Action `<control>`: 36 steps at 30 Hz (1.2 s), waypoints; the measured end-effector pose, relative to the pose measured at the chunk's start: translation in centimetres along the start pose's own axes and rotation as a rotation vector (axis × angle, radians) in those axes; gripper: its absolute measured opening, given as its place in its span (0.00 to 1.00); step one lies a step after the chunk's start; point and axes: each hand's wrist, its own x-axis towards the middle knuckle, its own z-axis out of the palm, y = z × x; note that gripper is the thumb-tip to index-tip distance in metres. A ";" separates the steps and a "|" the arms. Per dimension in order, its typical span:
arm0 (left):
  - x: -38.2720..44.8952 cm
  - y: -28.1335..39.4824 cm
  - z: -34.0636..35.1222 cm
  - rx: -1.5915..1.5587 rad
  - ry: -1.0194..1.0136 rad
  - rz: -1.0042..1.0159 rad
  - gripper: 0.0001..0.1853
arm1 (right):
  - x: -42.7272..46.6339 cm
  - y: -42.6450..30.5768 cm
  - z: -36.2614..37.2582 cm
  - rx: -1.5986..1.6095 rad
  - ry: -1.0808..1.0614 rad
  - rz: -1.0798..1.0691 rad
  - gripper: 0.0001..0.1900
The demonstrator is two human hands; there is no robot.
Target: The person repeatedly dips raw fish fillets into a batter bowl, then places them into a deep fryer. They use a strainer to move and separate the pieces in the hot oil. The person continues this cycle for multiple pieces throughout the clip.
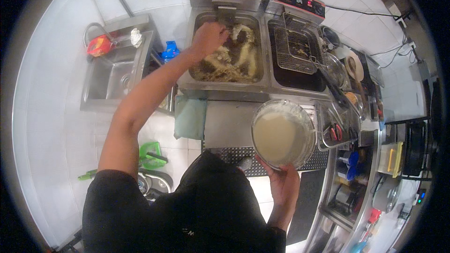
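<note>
My left hand (210, 38) is over the left electric deep fryer (228, 90), its fingers bent toward the oil; whether they pinch anything cannot be made out. Battered pieces of food (248, 54) float in the bubbling oil below and to the right of it. My right hand (283, 179) grips the near rim of a round, see-through bowl (309, 137) of pale batter (275, 135), held in front of the fryers. The wire fry basket (297, 47) rests over the right fryer, its dark handle pointing toward the lower right.
A steel sink (105, 80) with a red packet (100, 45) stands at the left. Right of the bowl is a steel tray (339, 137) with red-handled scissors (335, 131). A green cloth (190, 117) hangs at the left fryer's front. Shelving (342, 214) lies at the right, a green dustpan (151, 154) on the floor.
</note>
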 end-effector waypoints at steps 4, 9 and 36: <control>-4.5 1.4 0.7 -0.014 -0.143 -0.018 0.15 | -0.8 0.0 -1.1 0.023 0.116 0.002 0.25; -7.9 4.5 -3.6 -0.027 -0.226 0.043 0.14 | -1.7 0.4 -2.7 -0.202 0.138 -0.074 0.22; 3.0 1.4 1.6 0.538 -0.131 0.371 0.30 | -6.6 -2.9 -11.8 0.116 0.351 -0.175 0.26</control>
